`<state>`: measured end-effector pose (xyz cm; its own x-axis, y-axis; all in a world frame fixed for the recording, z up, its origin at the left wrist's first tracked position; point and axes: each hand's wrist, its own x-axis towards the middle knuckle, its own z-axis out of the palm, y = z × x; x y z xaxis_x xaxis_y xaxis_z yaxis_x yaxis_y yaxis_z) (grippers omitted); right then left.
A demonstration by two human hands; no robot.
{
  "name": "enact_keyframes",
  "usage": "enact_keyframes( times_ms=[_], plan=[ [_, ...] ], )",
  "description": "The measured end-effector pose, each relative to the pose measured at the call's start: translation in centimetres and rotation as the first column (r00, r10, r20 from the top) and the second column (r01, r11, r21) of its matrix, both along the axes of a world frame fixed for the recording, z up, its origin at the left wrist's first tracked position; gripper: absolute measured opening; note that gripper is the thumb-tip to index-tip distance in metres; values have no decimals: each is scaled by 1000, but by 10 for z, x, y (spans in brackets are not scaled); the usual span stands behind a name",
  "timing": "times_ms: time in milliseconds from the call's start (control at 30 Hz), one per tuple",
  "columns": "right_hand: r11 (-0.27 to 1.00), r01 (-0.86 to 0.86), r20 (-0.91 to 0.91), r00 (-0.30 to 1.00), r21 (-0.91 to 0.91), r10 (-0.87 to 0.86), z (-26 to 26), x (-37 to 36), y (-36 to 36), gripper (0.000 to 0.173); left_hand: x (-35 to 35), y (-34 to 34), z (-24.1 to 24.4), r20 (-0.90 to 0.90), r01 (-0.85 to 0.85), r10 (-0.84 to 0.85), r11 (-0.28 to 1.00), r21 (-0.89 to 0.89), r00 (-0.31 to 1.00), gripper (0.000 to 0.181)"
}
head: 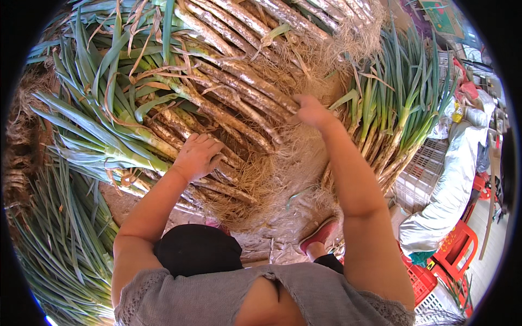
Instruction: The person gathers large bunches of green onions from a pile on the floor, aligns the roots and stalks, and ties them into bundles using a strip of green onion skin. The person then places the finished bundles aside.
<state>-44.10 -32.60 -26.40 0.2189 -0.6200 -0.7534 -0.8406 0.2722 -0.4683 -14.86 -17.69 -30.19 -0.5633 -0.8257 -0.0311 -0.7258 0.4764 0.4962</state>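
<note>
A large heap of long green onions (244,87) lies before me, muddy white stalks pointing right and leafy tops to the left. My left hand (200,157) rests over several stalks in the nearer part of the heap, its fingers bent down onto them; the fingertips are partly hidden. Farther right, my right hand (312,112) pinches the root end of one green onion stalk (281,100) between thumb and fingers. Tangled roots (244,195) fringe the stalk ends below and between my hands.
Another bunch of green onions (387,114) leans upright at right, against plastic crates (424,175). A white sack (446,183) and a red plastic stool (456,248) stand beyond. More onion leaves (69,236) spread at lower left. Dirt and root scraps litter the floor (301,175).
</note>
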Motion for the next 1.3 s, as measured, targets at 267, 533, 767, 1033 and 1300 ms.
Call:
enact_keyframes(
  times_ms=[267,533,767,1033,1300],
  plan=[
    [960,-36,-75,997,-276,16,-46,-1,23,49,-27,-28,-17,451,-167,41,956,243,892,72],
    [987,122,145,980,106,-136,-23,-1,27,71,-32,-34,-19,551,-108,0,981,163,835,57],
    [916,323,222,900,237,-374,39,-7,14,85,-14,-17,4,469,-115,34,983,146,883,33],
    [847,201,275,887,493,-370,28,12,27,80,-7,-12,0,374,-135,88,986,101,923,26],
    [764,279,357,757,581,-548,-19,12,62,67,-18,-44,26,-75,-244,756,301,922,650,68]
  ],
)
